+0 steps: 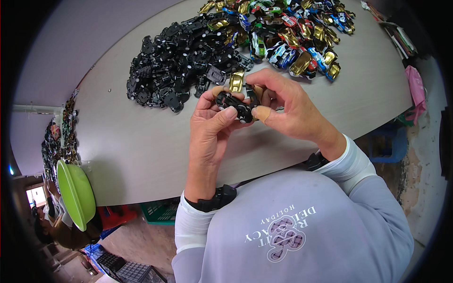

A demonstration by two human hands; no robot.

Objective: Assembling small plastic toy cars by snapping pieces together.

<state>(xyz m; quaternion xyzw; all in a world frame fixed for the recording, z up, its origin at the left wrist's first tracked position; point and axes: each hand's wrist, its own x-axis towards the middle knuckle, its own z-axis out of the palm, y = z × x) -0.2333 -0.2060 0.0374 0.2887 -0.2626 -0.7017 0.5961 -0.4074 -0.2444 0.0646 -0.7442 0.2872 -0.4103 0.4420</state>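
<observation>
My left hand (pixel 210 123) is closed on a black toy car chassis (pixel 233 105) with small wheels, its thumb pressing along the side. Close against it, a small dark toy piece (pixel 252 95) sits between the fingertips of my right hand (pixel 295 107); its exact kind is partly hidden. Tan finger coverings show on both hands. Just beyond the fingers is a shiny gold toy car body (pixel 236 81). Past it lies a big heap of black toy car chassis (pixel 172 61). To the right of that is a pile of colourful and gold toy car bodies (pixel 297 37).
A green basin (pixel 75 195) stands at the left edge of the grey table (pixel 141 151). Farther left another person (pixel 61 219) sits by more piled toy cars (pixel 61 132). Below are a green crate (pixel 160 213) and a red stool (pixel 115 216). Pink cloth (pixel 415 92) hangs at right.
</observation>
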